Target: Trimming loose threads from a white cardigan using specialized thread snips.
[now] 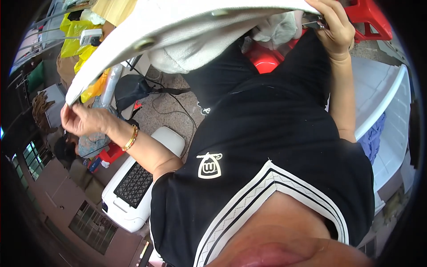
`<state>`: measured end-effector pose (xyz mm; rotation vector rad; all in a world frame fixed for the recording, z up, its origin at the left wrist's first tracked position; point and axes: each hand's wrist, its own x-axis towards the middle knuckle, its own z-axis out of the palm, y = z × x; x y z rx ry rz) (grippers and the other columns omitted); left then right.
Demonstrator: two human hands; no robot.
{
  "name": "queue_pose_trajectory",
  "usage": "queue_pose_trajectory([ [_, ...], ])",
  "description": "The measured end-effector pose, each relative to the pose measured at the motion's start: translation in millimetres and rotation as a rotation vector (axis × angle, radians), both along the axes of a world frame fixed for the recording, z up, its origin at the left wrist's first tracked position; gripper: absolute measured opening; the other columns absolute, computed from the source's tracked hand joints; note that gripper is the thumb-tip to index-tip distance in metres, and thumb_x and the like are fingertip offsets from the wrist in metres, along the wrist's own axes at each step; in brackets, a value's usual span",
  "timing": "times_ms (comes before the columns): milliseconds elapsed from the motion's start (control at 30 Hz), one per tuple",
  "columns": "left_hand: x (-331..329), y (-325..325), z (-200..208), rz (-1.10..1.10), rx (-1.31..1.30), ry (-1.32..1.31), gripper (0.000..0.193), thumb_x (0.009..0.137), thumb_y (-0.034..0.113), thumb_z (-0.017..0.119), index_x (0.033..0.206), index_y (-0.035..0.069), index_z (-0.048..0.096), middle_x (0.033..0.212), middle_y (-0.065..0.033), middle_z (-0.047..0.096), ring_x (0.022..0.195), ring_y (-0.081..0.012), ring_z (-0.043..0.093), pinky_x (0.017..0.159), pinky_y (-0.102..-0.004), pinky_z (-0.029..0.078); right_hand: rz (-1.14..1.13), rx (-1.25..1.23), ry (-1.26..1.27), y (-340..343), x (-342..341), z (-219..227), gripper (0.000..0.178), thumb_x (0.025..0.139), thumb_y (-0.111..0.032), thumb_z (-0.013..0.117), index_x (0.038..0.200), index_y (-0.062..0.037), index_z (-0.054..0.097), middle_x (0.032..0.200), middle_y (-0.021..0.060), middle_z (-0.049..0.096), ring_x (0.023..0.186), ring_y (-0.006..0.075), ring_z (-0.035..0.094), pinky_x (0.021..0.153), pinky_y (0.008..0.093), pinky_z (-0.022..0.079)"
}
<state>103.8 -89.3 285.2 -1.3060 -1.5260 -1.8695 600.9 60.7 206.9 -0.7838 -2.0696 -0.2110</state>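
A white cloth garment (178,52) is stretched across the top of the view between my two hands. Round metal-coloured buttons or snaps show along its edge, and part of it hangs in folds over my dark trousers. My left hand (85,120) is closed, pinching the garment's lower left end. At the upper right, my right hand (334,27) closes around the other end. A small dark metal tool (314,21) also sits in that hand; its exact kind is partly hidden by the fingers.
A red plastic stool (368,20) stands at upper right, with a pale plastic table or tub (391,95) below it. To the left are a white appliance with a black grille (133,184), cables, a black bag (131,91), yellow plastic bags (71,38) and another person (91,144).
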Motion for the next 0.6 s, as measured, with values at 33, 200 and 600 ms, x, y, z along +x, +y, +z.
queue_pose_trajectory([
  [33, -5, 3, -9, 0.026, -0.020, 0.002, 0.023, 0.083, -0.014, 0.061, 0.100, 0.000, 0.057, 0.102, -0.0077, 0.062, 0.093, -0.0169, 0.060, 0.087, -0.0308, 0.051, -0.045, -0.026, -0.024, -1, 14, -18, 0.023, 0.082, -0.004, 0.069, 0.104, -0.0050, 0.073, 0.092, 0.0083, 0.070, 0.081, 0.0194, 0.069, 0.070, 0.0277, 0.054],
  [200, 4, -8, -22, -0.018, -0.049, -0.046, 0.023, 0.085, -0.012, 0.063, 0.102, 0.003, 0.057, 0.102, -0.0054, 0.062, 0.094, -0.0159, 0.059, 0.089, -0.0302, 0.050, -0.033, 0.013, 0.011, -8, 30, -38, 0.025, 0.076, -0.011, 0.075, 0.101, -0.0067, 0.076, 0.088, 0.0098, 0.069, 0.073, 0.0212, 0.068, 0.063, 0.0288, 0.054],
  [600, 25, -13, -5, -0.020, 0.010, 0.038, 0.025, 0.082, -0.017, 0.059, 0.097, 0.003, 0.055, 0.101, -0.0055, 0.060, 0.090, -0.0137, 0.057, 0.083, -0.0279, 0.050, -0.102, 0.063, 0.092, -4, 39, -30, 0.025, 0.073, -0.004, 0.075, 0.098, -0.0052, 0.075, 0.087, 0.0084, 0.070, 0.076, 0.0205, 0.068, 0.064, 0.0300, 0.055],
])
